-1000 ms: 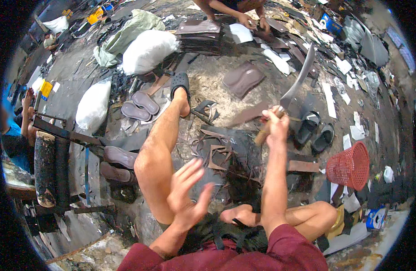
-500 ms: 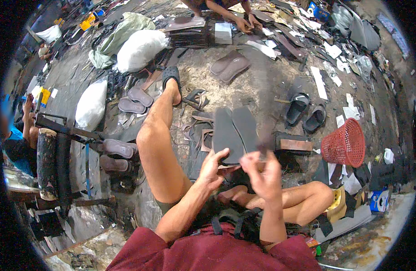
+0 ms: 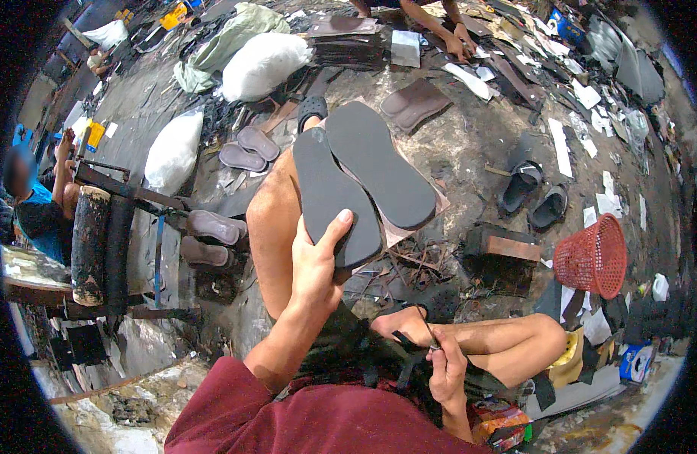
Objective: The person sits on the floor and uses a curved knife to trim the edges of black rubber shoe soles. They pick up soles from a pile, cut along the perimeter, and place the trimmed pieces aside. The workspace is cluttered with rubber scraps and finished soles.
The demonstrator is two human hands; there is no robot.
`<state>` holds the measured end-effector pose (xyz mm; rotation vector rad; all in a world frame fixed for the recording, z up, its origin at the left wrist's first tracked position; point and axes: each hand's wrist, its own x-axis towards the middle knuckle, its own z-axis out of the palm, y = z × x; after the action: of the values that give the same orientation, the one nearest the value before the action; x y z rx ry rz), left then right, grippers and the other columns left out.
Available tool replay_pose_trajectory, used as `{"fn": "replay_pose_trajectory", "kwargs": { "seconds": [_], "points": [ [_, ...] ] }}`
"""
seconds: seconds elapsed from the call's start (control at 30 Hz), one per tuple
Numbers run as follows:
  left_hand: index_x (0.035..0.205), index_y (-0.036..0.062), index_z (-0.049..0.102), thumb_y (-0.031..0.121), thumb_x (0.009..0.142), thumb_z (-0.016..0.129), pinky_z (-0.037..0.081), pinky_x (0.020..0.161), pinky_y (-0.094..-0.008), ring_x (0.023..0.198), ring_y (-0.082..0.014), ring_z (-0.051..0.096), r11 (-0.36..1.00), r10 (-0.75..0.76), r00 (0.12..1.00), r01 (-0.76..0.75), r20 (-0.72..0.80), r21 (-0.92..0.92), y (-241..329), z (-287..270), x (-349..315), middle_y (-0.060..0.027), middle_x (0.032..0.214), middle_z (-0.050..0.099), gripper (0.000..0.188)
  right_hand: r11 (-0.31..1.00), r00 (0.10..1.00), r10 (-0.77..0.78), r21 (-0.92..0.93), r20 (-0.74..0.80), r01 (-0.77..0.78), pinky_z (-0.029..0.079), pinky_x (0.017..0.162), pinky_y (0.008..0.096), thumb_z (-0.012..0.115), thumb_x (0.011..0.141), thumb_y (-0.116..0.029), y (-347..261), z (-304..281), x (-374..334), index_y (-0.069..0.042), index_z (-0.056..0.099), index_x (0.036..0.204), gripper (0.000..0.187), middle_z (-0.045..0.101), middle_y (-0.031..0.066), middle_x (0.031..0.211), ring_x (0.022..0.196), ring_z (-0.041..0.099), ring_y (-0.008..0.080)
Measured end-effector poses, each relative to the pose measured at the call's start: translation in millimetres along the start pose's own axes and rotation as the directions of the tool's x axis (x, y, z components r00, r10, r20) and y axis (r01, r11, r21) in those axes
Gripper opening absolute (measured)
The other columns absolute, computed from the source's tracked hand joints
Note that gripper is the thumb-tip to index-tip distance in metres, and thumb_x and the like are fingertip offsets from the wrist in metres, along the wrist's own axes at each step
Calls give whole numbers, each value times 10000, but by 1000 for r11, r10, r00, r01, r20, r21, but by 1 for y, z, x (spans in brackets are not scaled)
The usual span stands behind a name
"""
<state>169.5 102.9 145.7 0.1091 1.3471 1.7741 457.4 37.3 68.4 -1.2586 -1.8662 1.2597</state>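
Note:
My left hand (image 3: 316,261) grips a pair of dark grey shoe soles, its thumb on top of the nearer sole (image 3: 339,203). The second sole (image 3: 380,165) lies alongside, angled to the right. A pale brownish sheet (image 3: 441,203) shows beneath them along the right edge. Low over my lap, my right hand (image 3: 445,372) is closed around a slim dark tool (image 3: 430,327); its exact kind is unclear. That hand is apart from the soles.
A red plastic basket (image 3: 591,257) and black sandals (image 3: 522,189) lie to the right. Brown soles (image 3: 416,104) rest ahead, near another person's hands (image 3: 460,41). White sacks (image 3: 265,66) sit at far left. A wooden block (image 3: 507,247) stands by my leg.
My left hand has raised and turned the soles toward the left, showing them larger. My right hand has drawn back from their lower edge, down toward my lap.

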Motion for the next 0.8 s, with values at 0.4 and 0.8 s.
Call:
{"fn": "replay_pose_trajectory", "kwargs": {
  "seconds": [0.4,0.8],
  "points": [
    [1330,-1,480,105,836,787,540,911,-345,1041,-204,630,1000,-2,1000,2,5,12,-13,-17,-15,-110,1180,621,591,974,988,-149,-179,-42,139,504,734,405,500,988,-82,-13,49,66,-57,564,1348,367,610,163,923,801,622,345],
    [1335,-20,481,127,756,837,524,932,-344,1050,-207,626,984,-30,995,13,96,177,-11,-48,-18,-113,1172,620,695,965,955,-241,-62,175,255,507,910,443,624,903,-147,11,64,142,-68,609,1271,376,652,162,1209,1075,616,376]
  ]
}}
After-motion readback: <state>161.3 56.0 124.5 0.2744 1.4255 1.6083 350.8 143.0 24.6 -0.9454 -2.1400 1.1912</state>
